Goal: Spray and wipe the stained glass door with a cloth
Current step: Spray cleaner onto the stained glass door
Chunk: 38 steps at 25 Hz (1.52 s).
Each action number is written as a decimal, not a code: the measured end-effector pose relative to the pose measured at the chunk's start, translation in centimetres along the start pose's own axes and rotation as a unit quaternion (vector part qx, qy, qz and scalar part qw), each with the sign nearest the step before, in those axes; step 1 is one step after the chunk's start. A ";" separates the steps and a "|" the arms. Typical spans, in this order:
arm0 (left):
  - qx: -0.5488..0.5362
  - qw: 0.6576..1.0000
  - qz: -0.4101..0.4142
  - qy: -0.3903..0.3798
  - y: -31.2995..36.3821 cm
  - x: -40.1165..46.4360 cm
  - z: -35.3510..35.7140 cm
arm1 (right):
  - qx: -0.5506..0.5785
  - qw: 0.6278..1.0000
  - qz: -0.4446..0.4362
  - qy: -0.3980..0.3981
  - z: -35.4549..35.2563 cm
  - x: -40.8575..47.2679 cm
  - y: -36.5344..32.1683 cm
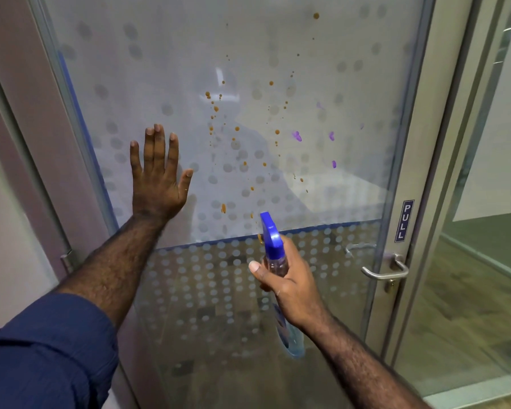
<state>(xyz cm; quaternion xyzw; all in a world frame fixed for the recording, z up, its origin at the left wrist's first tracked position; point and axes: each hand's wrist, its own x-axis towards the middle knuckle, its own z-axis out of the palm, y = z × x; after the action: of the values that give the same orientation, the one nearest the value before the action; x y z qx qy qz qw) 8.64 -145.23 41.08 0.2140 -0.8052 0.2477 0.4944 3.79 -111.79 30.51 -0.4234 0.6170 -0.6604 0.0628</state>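
Note:
A frosted glass door (165, 54) with a dotted pattern fills the view. Brown spatter stains (216, 109) run down its middle, and several purple blotches (297, 136) sit to their right. My left hand (157, 178) presses flat on the glass left of the stains, fingers straight and spread. My right hand (289, 278) grips the neck of a clear spray bottle (273, 246) with a blue trigger head, nozzle pointing up toward the glass below the stains. No cloth is in view.
A metal lever handle (385, 271) and a blue PULL sign (404, 221) sit on the door's right frame. A clear glass panel (484, 202) stands to the right, with wood flooring behind it. A wall and hinge (67, 261) lie at the left.

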 end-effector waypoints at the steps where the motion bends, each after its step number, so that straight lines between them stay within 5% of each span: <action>1: 0.000 1.000 -0.001 -0.001 0.0 0.0 0.0 | -0.012 1.000 -0.003 -0.013 0.1 -0.5 0.4; 8: -0.004 1.000 0.001 0.001 0.0 0.0 0.0 | -0.031 0.997 0.008 -0.064 0.5 -4.0 3.0; 15: -0.008 1.000 -0.004 -0.012 0.1 0.1 0.0 | -0.069 0.996 0.048 0.010 -1.7 -2.4 3.8; 29: -0.017 1.000 0.004 0.010 -0.2 0.2 0.3 | -0.072 0.982 -0.023 0.172 -5.9 5.8 -2.9; 38: -0.005 1.000 0.010 0.029 -0.3 0.1 0.8 | -0.053 0.991 -0.097 0.075 -4.4 9.0 -8.7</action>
<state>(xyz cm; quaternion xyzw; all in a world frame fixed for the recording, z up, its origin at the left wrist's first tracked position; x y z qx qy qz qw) 8.25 -145.99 40.93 0.1964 -0.7941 0.2551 0.5155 -0.88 -111.86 42.93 -0.4334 0.6100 -0.6596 -0.0704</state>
